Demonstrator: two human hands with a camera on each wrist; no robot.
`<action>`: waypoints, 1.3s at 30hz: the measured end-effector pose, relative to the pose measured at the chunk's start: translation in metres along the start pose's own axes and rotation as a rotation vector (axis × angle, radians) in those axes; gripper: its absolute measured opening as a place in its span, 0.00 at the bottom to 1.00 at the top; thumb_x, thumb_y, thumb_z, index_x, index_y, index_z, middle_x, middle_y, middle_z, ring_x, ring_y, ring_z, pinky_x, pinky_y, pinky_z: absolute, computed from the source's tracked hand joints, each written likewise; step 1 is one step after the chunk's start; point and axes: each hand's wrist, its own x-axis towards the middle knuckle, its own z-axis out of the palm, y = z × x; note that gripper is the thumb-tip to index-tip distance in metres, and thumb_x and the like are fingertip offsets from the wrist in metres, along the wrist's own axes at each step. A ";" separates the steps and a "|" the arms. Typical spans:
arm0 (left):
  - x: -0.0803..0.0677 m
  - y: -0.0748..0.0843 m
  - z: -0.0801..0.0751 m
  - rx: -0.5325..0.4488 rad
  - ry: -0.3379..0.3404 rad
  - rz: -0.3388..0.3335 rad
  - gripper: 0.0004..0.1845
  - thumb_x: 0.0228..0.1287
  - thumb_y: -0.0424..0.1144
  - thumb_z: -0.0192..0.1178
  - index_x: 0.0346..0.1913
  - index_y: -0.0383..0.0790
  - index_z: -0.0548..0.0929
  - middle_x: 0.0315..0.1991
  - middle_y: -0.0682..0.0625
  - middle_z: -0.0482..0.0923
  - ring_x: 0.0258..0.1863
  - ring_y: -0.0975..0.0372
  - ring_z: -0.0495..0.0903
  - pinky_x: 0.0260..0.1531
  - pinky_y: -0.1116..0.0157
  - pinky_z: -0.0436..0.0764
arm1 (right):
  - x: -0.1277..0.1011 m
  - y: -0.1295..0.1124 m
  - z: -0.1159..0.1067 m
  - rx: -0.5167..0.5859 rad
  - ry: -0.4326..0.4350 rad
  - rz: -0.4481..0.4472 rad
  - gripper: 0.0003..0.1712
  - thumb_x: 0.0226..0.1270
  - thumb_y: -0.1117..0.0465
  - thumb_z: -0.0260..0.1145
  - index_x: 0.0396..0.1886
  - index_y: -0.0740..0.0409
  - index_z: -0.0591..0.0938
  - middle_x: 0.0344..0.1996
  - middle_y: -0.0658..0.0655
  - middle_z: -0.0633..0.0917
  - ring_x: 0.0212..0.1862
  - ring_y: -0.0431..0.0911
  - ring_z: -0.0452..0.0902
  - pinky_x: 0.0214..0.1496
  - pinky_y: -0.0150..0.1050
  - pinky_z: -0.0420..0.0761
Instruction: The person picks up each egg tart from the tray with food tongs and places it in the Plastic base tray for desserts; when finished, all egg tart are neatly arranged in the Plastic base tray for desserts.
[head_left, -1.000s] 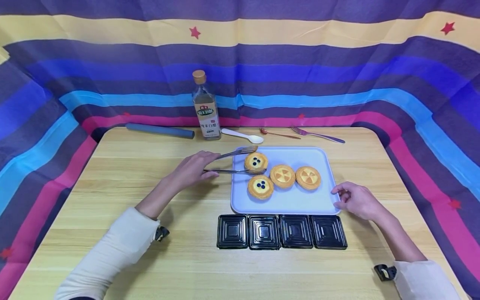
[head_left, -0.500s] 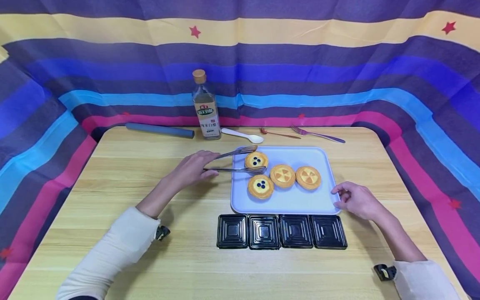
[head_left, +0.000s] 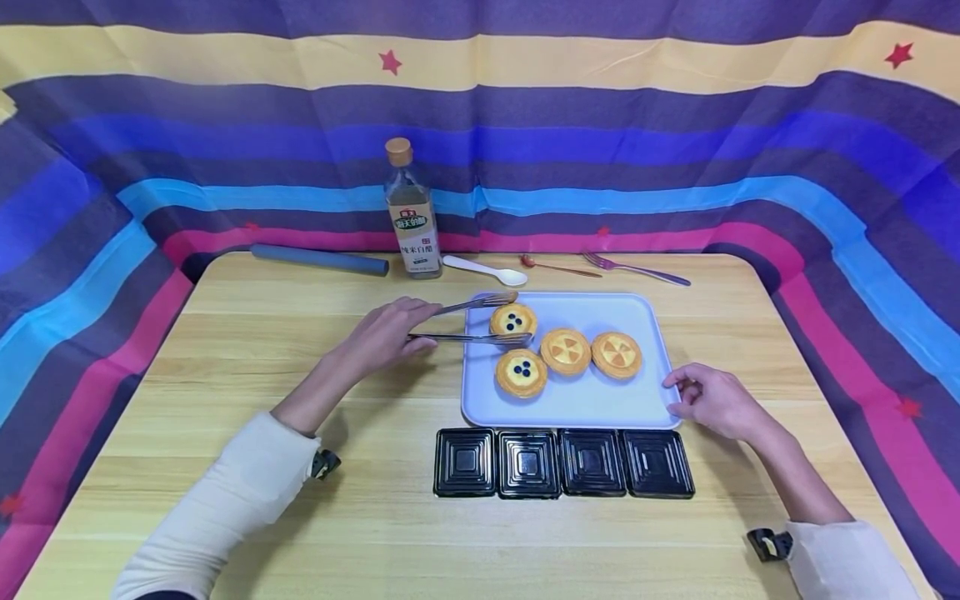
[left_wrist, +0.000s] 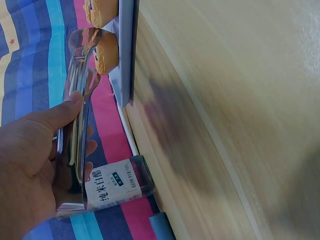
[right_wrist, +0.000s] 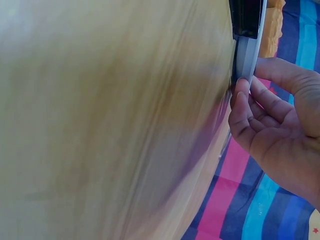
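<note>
My left hand [head_left: 390,335] holds metal food tongs [left_wrist: 75,135], its thumb on one arm and fingers curled on the other. The tongs' ends lie spread on both sides of a blueberry-topped tart [head_left: 513,319] at the tray's back left corner; whether they touch it I cannot tell. A second blueberry tart [head_left: 521,373] sits just in front. Two tarts with a wedge pattern, a middle one [head_left: 565,352] and a right one [head_left: 617,356], stand side by side. At the right edge of the pale tray [head_left: 600,408], my right hand [head_left: 716,402] pinches the rim between thumb and fingers.
Several black square plastic trays [head_left: 528,464] line up before the pale tray. Along the back lie a grey-blue rod [head_left: 320,260], a white spoon [head_left: 486,271], a small copper-coloured spoon [head_left: 561,267] and a fork [head_left: 637,268]. A vinegar bottle [head_left: 414,225] stands upright there.
</note>
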 end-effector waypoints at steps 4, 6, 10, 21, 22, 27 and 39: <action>-0.002 -0.001 -0.002 0.009 0.015 0.013 0.30 0.60 0.46 0.64 0.63 0.38 0.73 0.58 0.38 0.76 0.58 0.47 0.75 0.57 0.48 0.76 | 0.000 0.000 0.000 -0.001 0.005 -0.005 0.19 0.50 0.68 0.72 0.43 0.64 0.79 0.26 0.53 0.79 0.29 0.44 0.71 0.25 0.29 0.68; -0.004 -0.001 -0.004 0.016 0.023 0.015 0.30 0.60 0.47 0.64 0.63 0.38 0.73 0.58 0.39 0.77 0.58 0.47 0.75 0.57 0.49 0.77 | 0.000 0.000 0.000 -0.005 0.007 -0.008 0.19 0.50 0.68 0.72 0.43 0.64 0.79 0.26 0.53 0.79 0.29 0.44 0.71 0.25 0.29 0.68; -0.008 -0.002 -0.009 0.018 0.045 0.025 0.30 0.59 0.47 0.65 0.62 0.38 0.74 0.57 0.39 0.77 0.57 0.47 0.76 0.55 0.49 0.78 | 0.000 0.000 0.000 -0.010 0.011 -0.018 0.18 0.49 0.68 0.72 0.42 0.64 0.80 0.26 0.53 0.79 0.29 0.44 0.71 0.25 0.29 0.68; -0.024 -0.005 -0.022 0.030 0.066 0.023 0.30 0.59 0.47 0.65 0.62 0.37 0.74 0.57 0.39 0.77 0.57 0.46 0.76 0.54 0.48 0.78 | -0.002 0.000 0.000 -0.026 0.029 -0.051 0.18 0.47 0.67 0.74 0.41 0.63 0.80 0.24 0.51 0.79 0.27 0.41 0.70 0.25 0.29 0.66; -0.026 -0.005 -0.023 0.030 0.070 0.022 0.30 0.58 0.46 0.65 0.62 0.37 0.74 0.57 0.39 0.77 0.57 0.46 0.76 0.54 0.48 0.78 | -0.002 0.000 0.000 -0.027 0.029 -0.054 0.18 0.47 0.67 0.74 0.41 0.63 0.81 0.23 0.51 0.79 0.27 0.40 0.70 0.25 0.29 0.66; -0.042 -0.004 -0.030 0.054 0.091 0.028 0.30 0.58 0.46 0.66 0.61 0.36 0.75 0.55 0.39 0.78 0.55 0.47 0.77 0.53 0.48 0.79 | -0.001 0.000 -0.001 -0.028 0.017 -0.041 0.18 0.49 0.67 0.72 0.41 0.63 0.80 0.24 0.52 0.79 0.28 0.42 0.70 0.25 0.29 0.67; -0.084 0.001 -0.039 0.065 0.072 -0.005 0.30 0.58 0.46 0.66 0.61 0.34 0.75 0.56 0.38 0.78 0.56 0.46 0.77 0.54 0.48 0.78 | 0.000 0.000 0.000 -0.018 0.011 -0.031 0.18 0.49 0.67 0.72 0.42 0.63 0.80 0.24 0.52 0.79 0.28 0.42 0.70 0.25 0.29 0.68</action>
